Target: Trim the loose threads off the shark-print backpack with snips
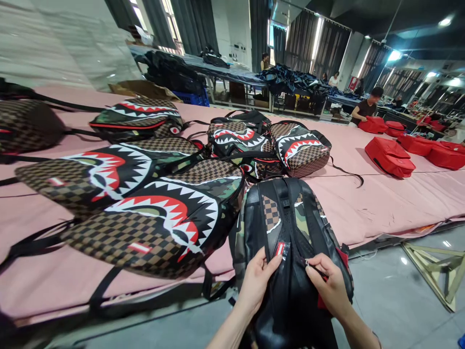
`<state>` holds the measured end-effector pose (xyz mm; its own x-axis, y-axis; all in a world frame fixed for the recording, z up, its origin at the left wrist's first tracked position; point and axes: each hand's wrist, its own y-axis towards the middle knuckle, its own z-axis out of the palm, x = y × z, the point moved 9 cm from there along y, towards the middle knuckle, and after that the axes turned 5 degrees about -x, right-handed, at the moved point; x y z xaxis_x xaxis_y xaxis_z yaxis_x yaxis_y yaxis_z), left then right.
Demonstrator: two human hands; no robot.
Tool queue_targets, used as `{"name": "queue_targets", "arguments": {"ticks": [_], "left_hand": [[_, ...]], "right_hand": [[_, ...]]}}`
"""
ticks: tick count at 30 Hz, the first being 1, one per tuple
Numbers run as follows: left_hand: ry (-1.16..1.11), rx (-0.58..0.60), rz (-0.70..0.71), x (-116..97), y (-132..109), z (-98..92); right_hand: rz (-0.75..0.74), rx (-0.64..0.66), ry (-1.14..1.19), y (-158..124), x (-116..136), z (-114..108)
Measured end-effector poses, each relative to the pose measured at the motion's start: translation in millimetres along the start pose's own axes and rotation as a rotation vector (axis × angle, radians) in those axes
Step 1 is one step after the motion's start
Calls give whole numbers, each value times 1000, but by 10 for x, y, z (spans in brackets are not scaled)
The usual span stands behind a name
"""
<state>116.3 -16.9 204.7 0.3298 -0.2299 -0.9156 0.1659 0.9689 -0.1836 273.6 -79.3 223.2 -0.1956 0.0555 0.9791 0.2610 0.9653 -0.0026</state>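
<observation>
A black backpack (286, 310) with checkered and camouflage patches leans at the table's front edge, its strap side facing me. My left hand (257, 277) pinches a shoulder strap (271, 213) beside a small red-and-white label (280, 248). Closed in my right hand (327, 282) is a small dark tool (321, 275) with a shiny tip; its exact kind is hard to make out. That tip is close to the other strap. Left of it lies a checkered shark-mouth backpack (145, 232), front up.
More shark-mouth backpacks (301, 150) lie across the pink-covered table (348, 203), their straps trailing. Several red bags (390, 157) rest at the right, near a person (366, 106) working. A metal frame (436, 271) stands on the floor at right.
</observation>
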Motion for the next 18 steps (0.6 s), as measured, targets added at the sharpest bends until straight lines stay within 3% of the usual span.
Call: {"name": "queue_targets", "arguments": {"ticks": [18], "left_hand": [[14, 31, 15, 10, -56, 40]], "right_hand": [[-39, -20, -64, -4, 107, 5]]}}
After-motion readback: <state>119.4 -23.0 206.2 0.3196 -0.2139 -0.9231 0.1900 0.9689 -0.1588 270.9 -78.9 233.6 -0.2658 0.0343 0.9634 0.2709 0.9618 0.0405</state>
